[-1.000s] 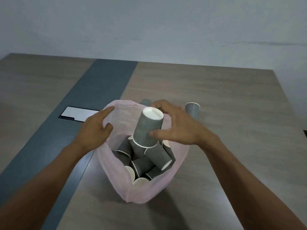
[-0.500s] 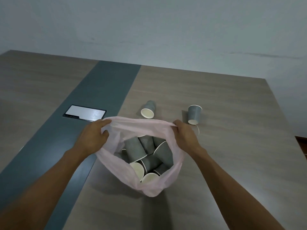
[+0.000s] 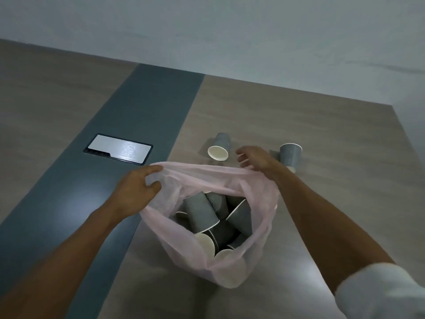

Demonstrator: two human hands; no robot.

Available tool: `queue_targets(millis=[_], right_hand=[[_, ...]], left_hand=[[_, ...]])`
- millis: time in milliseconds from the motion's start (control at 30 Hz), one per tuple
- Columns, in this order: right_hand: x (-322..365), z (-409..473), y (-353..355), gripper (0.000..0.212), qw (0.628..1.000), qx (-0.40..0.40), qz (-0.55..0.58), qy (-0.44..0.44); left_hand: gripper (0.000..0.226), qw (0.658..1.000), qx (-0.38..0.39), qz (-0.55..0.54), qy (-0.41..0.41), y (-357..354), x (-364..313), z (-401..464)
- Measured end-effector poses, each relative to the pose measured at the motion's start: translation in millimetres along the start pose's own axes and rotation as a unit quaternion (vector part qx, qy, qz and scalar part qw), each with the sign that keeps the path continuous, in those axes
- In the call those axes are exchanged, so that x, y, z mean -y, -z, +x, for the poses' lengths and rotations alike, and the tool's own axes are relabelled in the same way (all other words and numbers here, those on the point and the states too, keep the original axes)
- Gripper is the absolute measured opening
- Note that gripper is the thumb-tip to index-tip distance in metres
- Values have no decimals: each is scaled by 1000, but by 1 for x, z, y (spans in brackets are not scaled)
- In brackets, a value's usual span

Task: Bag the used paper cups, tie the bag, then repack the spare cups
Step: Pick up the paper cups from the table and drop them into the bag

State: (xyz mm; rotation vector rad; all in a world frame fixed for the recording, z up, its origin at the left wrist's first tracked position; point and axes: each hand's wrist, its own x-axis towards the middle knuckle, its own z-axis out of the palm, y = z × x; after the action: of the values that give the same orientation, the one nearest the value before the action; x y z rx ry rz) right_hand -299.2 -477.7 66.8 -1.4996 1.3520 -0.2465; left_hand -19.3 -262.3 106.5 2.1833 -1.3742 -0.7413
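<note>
We're bagging — left hand (image 3: pixel 135 192) pinches the pink bag (image 3: pixel 259 203) rim, right hand (image 3: pixel 255 158) open, reaching for the tipped cup (image 3: pixel 219 147) next.

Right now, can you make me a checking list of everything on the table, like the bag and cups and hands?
Surface: wooden table with a dark grey strip and a shiny panel set into it.
Job's things: pink bag open, with many grey cups inside; one tipped cup lying on its side beyond the bag; one upright cup standing near the right hand.
Clutter: nothing seen.
Grippers: left hand pinches the bag's rim; right hand open above the far rim, fingers toward the tipped cup.
Cables: nothing seen.
Surroundings: plain pale wall.
</note>
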Motion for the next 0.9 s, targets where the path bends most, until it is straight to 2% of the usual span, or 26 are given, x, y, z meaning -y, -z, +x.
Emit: queue_targets(millis=[33, 100, 167, 267, 333, 400, 500, 600, 733, 800, 900], right_hand=[[5, 16, -7, 39, 996, -15, -85, 26], [13, 45, -19, 59, 969, -16, -236, 76], [17, 60, -26, 68, 937, -12, -331, 111], [20, 82, -41, 56, 880, -55, -454, 126], [17, 86, -48, 54, 862, -73, -490, 112], [13, 88, -45, 53, 869, -91, -477, 95], [10, 84, -32, 26, 900, -133, -401, 110], [15, 64, -14, 23, 937, -140, -284, 148], [37, -2, 2, 10, 966, -133, -115, 187], [45, -40, 5, 6, 968, -127, -39, 214], [48, -89, 7, 7, 962, -95, -36, 254]], left_hand=[[44, 1000, -2, -9, 2, -3, 1, 5], [43, 999, -7, -28, 14, -8, 1, 13], [43, 999, -6, -42, 12, -12, -3, 16], [43, 999, 4, -49, 9, -18, 0, 26], [44, 998, 12, -55, 11, -22, 2, 30], [45, 998, 19, -53, 8, -23, 3, 33], [49, 998, 29, -52, 2, -25, 1, 34], [52, 997, 35, -65, -1, -24, -7, 32], [55, 997, 41, -63, -8, -15, -26, 22], [56, 998, 39, -52, -11, -7, -31, 14], [60, 998, 46, -34, -19, 5, -34, 1]])
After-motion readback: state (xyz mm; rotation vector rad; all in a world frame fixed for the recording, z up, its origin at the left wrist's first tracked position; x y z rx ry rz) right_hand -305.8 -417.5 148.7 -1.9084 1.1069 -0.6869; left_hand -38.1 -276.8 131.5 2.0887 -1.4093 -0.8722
